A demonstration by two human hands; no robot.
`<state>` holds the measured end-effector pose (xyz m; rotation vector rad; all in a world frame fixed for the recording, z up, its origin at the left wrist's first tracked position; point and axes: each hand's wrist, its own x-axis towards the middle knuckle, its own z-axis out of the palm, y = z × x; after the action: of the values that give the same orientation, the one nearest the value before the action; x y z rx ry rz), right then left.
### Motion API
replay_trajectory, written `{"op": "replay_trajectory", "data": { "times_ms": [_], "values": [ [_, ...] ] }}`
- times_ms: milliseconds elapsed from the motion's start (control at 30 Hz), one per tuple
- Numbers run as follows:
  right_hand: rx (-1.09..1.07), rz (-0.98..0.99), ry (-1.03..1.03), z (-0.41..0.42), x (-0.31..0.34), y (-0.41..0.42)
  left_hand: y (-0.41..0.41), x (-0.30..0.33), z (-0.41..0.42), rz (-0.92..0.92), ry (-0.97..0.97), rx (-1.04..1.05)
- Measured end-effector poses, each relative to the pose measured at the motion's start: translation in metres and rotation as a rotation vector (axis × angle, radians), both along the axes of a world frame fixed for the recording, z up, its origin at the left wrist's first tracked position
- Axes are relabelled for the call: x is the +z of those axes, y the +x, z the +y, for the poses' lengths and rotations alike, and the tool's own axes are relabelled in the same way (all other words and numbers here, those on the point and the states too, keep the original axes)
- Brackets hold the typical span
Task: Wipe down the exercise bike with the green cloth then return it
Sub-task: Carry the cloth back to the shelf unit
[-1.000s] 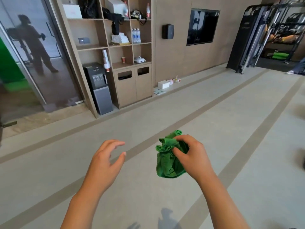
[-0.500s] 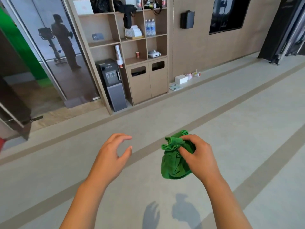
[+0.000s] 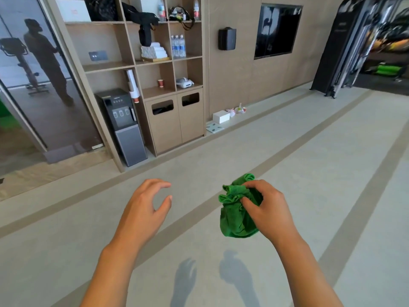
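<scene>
Shadows of both hands fall on the pale floor [image 3: 287, 173] at the bottom of the view. Above them the right hand [image 3: 264, 210] grips the green cloth [image 3: 234, 216], fingers and thumb curled round its bunched upper part while the rest hangs below the palm as a crumpled bundle, held in the air over the floor. The left hand [image 3: 145, 209] is just beside it but apart from the cloth, holding nothing, its fingers loosely bent and its thumb spread away from them. Darker bands run slantwise across the floor beneath the arms. Farther off, against the wall, a grey water dispenser [image 3: 124, 127] stands beside a wooden shelf unit [image 3: 168, 69], whose compartments hold stacked white towels [image 3: 154, 52], water bottles [image 3: 178, 46], a small red cup [image 3: 161, 83] and a white headset [image 3: 184, 83]. A white box [image 3: 220, 117] sits on the floor near the base of the wall. To the left, a glass panel [image 3: 39, 85] shows the reflection of a person next to an exercise bike [image 3: 21, 63]. On the wall to the right hang a black speaker [image 3: 226, 38] and a dark screen [image 3: 276, 31].
</scene>
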<state>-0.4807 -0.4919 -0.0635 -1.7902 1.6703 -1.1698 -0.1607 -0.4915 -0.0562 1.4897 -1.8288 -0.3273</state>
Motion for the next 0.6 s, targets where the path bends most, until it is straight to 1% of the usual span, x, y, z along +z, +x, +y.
{"op": "replay_trajectory", "data": {
  "times_ms": [267, 467, 600],
  "values": [
    [-0.029, 0.062, -0.025, -0.112, 0.019, 0.081, 0.086, 0.010, -0.115, 0.002, 0.010, 0.010],
    [0.019, 0.117, -0.015, -0.173, 0.017, 0.138, 0.136, -0.007, -0.161, 0.011, 0.042, 0.048],
    [0.061, 0.109, -0.009, -0.209, 0.012, 0.161, 0.158, -0.016, -0.185, 0.063, 0.051, 0.075]
  ]
}}
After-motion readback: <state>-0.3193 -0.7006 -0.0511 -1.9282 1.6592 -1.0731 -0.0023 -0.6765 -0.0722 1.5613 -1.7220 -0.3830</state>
